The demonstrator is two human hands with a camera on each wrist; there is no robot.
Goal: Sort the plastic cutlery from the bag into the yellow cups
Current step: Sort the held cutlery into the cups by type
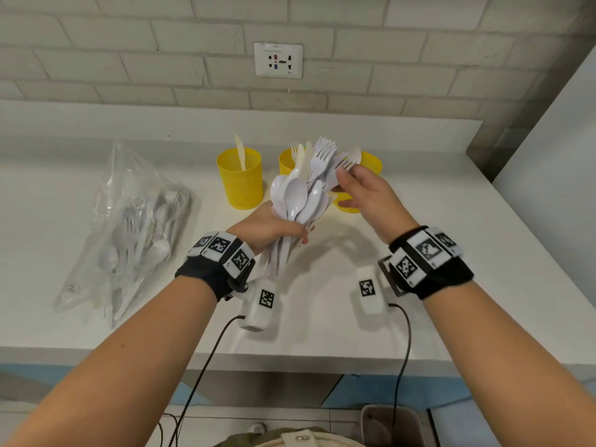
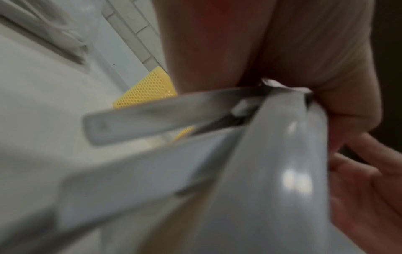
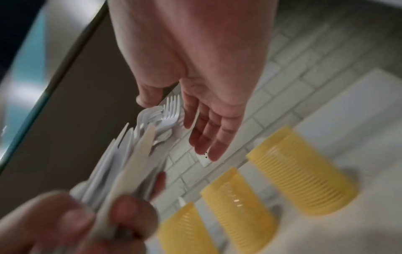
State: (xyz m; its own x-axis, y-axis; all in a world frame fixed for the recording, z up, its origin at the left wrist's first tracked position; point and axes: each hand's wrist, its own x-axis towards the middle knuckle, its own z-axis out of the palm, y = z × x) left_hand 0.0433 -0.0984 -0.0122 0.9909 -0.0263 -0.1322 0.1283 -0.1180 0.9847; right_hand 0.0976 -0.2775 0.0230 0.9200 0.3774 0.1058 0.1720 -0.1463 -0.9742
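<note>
Cutlery (image 1: 303, 188): big white bunch, just in front of yellow cups (image 1: 240, 179)
Left hand (image 1: 271, 227): fingers curled round handles
Right hand (image 1: 364, 195): fingers straight, touching forks (image 1: 322, 159)
Bag (image 1: 129, 227): left of cups

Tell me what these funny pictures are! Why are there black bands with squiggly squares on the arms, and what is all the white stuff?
No machine here: a person is working with two bare hands. The black bands hold little cameras. One picture comes from a camera on the head, looking down; the other two look along each hand, so they are close and blurry.

The left hand grips a bundle of white plastic cutlery: spoons, forks and knives. The right hand reaches to the forks at the top, fingers nearly straight; I cannot tell if it has pinched one yet.

On the white counter stand three yellow cups. The left one has a knife in it. A clear plastic bag lies at the left, with more cutlery inside.
</note>
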